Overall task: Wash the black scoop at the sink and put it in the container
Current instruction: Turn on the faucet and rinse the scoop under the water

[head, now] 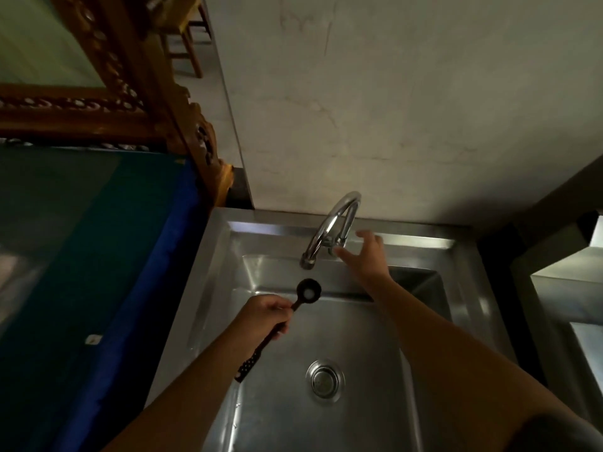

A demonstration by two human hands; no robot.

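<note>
One long-handled black plastic scoop (308,291) hangs over the stainless steel sink (359,337), bowl just under the curved chrome faucet (332,226) spout, clenched in the left hand (266,316). Beside that faucet's base, the right hand (367,256) spreads loose, grasping nothing.

Two hands (264,313) — one black scoop (308,291), one faucet (329,230), one sink (359,337), one drain (324,380).

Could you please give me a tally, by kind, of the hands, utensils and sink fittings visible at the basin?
Bare hands: 2, the left hand and the right hand
Long-handled black scoop: 1
Curved chrome faucet: 1
Round metal drain: 1
Stainless steel sink basin: 1
Total: 6
</note>
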